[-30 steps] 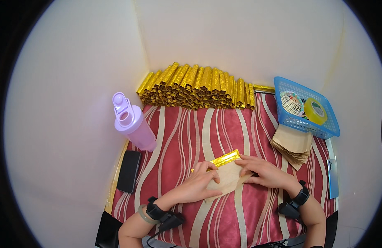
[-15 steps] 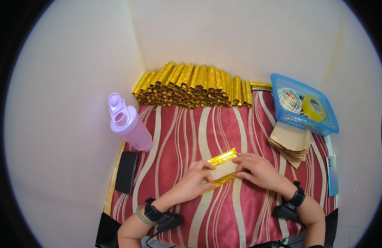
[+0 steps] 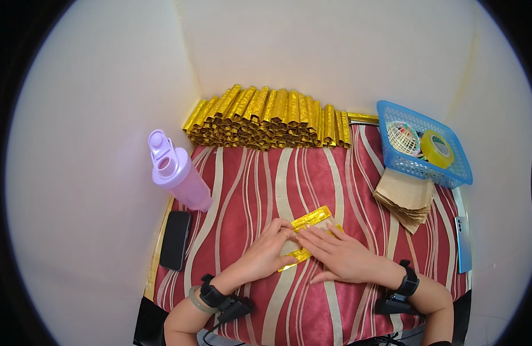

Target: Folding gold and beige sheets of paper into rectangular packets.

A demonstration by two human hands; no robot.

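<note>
A piece of gold foil paper lies on the striped cloth in front of me, its long gold edges folded over a pale middle. At its left end my left hand holds it, fingers bent onto the sheet and thumb on the near gold fold. Across the pale middle my right hand lies flat, palm down, with fingers stretched toward the left fingertips and thumb out over the cloth. Both hands cover much of the sheet. Behind, a pile of folded gold paper tubes is stacked along the wall.
A purple shaker bottle and a black phone are on the left. At the right stands a blue basket holding a yellow tape roll, with brown paper sheets before it and a blue phone nearby.
My right hand has left the paper's right end and moved left, flattening from a pinch onto the middle. My left hand stays at the left end, its fingers slightly more bent.
</note>
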